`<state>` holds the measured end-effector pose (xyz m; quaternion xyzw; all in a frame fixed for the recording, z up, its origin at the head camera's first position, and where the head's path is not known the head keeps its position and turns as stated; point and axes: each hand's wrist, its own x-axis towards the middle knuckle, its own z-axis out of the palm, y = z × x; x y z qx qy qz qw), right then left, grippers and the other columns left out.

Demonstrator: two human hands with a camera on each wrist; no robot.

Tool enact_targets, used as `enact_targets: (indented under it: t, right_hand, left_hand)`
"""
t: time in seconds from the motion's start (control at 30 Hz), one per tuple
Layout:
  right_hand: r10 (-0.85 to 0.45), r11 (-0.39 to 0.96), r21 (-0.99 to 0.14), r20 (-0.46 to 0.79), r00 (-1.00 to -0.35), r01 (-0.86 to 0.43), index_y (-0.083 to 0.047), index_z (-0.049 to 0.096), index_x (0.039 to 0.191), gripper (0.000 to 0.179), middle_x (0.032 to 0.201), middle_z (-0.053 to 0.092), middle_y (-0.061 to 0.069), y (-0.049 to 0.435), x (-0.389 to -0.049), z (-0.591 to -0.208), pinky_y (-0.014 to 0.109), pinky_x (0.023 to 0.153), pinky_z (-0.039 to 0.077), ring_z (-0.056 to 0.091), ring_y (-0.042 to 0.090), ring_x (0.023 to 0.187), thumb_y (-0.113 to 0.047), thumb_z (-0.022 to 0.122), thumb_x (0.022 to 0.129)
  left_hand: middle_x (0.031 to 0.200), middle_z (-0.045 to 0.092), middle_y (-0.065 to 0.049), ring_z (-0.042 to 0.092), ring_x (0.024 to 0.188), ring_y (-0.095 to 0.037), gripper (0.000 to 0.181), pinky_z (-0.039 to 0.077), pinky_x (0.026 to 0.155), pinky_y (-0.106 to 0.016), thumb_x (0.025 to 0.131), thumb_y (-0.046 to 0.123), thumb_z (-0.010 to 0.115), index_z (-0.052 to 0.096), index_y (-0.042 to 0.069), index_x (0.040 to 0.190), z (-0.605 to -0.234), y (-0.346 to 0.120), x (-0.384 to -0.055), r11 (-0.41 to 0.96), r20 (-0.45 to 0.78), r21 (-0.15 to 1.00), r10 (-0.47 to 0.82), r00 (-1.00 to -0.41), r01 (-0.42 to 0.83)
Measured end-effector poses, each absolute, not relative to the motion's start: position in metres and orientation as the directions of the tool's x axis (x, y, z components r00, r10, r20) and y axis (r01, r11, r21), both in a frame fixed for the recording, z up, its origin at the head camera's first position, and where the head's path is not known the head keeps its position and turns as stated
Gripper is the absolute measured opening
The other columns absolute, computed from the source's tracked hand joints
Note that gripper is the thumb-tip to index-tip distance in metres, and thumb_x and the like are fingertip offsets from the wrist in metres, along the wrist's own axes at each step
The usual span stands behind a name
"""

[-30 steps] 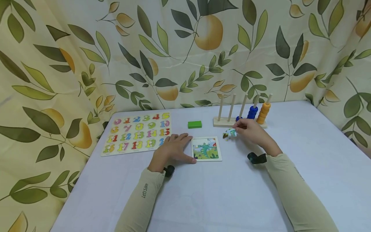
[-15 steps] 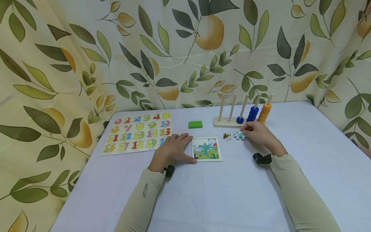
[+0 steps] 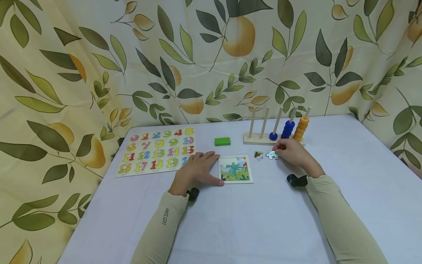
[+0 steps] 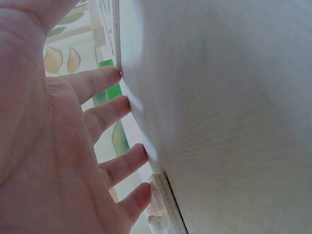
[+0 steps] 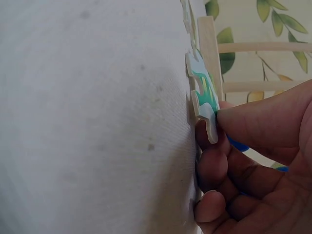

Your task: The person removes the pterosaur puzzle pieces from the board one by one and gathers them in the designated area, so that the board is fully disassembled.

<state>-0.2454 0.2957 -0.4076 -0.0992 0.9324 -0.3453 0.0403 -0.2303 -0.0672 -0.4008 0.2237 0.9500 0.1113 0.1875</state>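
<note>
Teal-and-white jigsaw piece (image 5: 207, 95) — pinched by the right hand (image 3: 293, 152), thumb against fingers! Leftward of it, the dinosaur puzzle tray (image 3: 250, 172) — left hand (image 3: 197, 169) splayed, touching its far side.

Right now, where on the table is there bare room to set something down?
Free: the table between left sleeve and right sleeve, nearer than the puzzle; also right of the bead rack. Crowded: number board to bead rack, left hand at the puzzle, right hand pinching a piece.
</note>
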Motion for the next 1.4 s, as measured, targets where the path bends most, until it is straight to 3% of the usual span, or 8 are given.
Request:
enact_targets:
  t: [0.73, 1.4]
  right_hand:
    - [-0.209, 0.762, -0.625, 0.007, -0.978, -0.167, 0.006, 0.071, 0.114, 0.017, 0.107, 0.069, 0.020, 0.284, -0.245, -0.397, 0.053, 0.093, 0.052, 0.058, 0.037, 0.099, -0.006, 0.062, 0.106]
    - [-0.406, 0.669, -0.676, 0.014, -0.914, -0.308, 0.003, 0.072, 0.109, 0.009, 0.095, 0.067, 0.009, 0.220, -0.246, -0.399, 0.037, 0.079, 0.051, 0.057, 0.026, 0.090, 0.000, 0.069, 0.101]
  left_hand:
    - [0.177, 0.022, 0.001, 0.018, 0.159, -0.036, 0.106, 0.010, 0.130, -0.055, 0.087, 0.065, 0.081, 0.030, 0.026, 0.171, -0.402, -0.067, -0.232, 0.876, -0.313, 0.296, 0.465, -0.828, 0.380]
    - [0.177, 0.024, 0.002, 0.020, 0.159, -0.035, 0.107, 0.012, 0.129, -0.055, 0.084, 0.065, 0.083, 0.032, 0.028, 0.170, -0.400, -0.067, -0.230, 0.878, -0.303, 0.296, 0.459, -0.835, 0.376]
